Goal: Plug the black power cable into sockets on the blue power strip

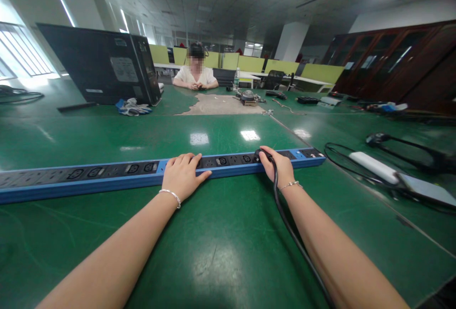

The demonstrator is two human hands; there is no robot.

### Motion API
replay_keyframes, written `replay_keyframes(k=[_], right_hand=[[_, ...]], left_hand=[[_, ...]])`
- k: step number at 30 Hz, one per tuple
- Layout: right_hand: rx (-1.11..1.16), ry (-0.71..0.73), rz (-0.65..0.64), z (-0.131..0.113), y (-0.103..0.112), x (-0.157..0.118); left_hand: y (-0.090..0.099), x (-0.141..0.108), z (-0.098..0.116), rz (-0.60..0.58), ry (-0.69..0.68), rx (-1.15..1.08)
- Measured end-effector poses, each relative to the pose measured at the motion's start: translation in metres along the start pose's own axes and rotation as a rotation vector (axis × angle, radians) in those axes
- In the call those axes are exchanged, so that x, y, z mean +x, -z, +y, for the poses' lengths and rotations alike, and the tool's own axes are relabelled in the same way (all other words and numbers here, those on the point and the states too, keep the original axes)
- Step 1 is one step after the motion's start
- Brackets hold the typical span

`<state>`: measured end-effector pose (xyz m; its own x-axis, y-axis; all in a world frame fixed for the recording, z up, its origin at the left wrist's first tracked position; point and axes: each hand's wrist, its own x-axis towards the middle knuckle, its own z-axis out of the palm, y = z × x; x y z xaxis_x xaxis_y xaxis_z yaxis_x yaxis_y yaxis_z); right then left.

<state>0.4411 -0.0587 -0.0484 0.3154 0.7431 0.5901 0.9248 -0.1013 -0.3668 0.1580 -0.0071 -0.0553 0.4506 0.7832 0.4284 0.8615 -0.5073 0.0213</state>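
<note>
A long blue power strip (pixel 117 183) with black sockets lies across the green table. My left hand (pixel 183 176) bears down on it left of the middle, fingers over the top toward the far edge and thumb along the near side. Farther right, my right hand (pixel 280 166) grips a black plug (pixel 258 155) at a socket. Whether its pins are fully in cannot be seen. From the plug a black cable (pixel 285 216) hangs over the near side of the strip and runs beneath my right forearm toward the bottom edge.
A black computer case (pixel 96 67) stands at the back left, with work gloves (pixel 132 107) before it. Another person (pixel 195 74) sits across the table. A white adapter (pixel 374 167) and black cables lie at right. A water bottle (pixel 237 77) stands farther back.
</note>
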Motion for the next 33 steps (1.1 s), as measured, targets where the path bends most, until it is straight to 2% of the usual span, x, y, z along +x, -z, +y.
replay_keyframes(k=[3, 9, 19, 23, 27, 33], right_hand=[[-0.070, 0.033, -0.004, -0.001, -0.001, -0.004], [-0.122, 0.196, 0.022, -0.004, -0.004, -0.010], [-0.060, 0.137, -0.006, -0.004, -0.006, -0.014], [0.039, 0.060, 0.024, -0.004, -0.014, -0.014], [0.024, -0.009, 0.043, -0.003, -0.023, -0.015], [0.113, -0.035, 0.053, -0.003, -0.025, -0.014]], left_hand=[[0.000, 0.000, 0.000, 0.001, 0.002, -0.003], [0.000, 0.000, 0.001, -0.001, 0.007, -0.002], [0.001, -0.001, 0.001, 0.015, -0.005, 0.015], [0.001, -0.001, 0.001, 0.016, -0.005, 0.014], [-0.001, -0.001, 0.000, 0.016, -0.008, 0.006], [-0.002, -0.001, -0.001, 0.032, -0.012, 0.011]])
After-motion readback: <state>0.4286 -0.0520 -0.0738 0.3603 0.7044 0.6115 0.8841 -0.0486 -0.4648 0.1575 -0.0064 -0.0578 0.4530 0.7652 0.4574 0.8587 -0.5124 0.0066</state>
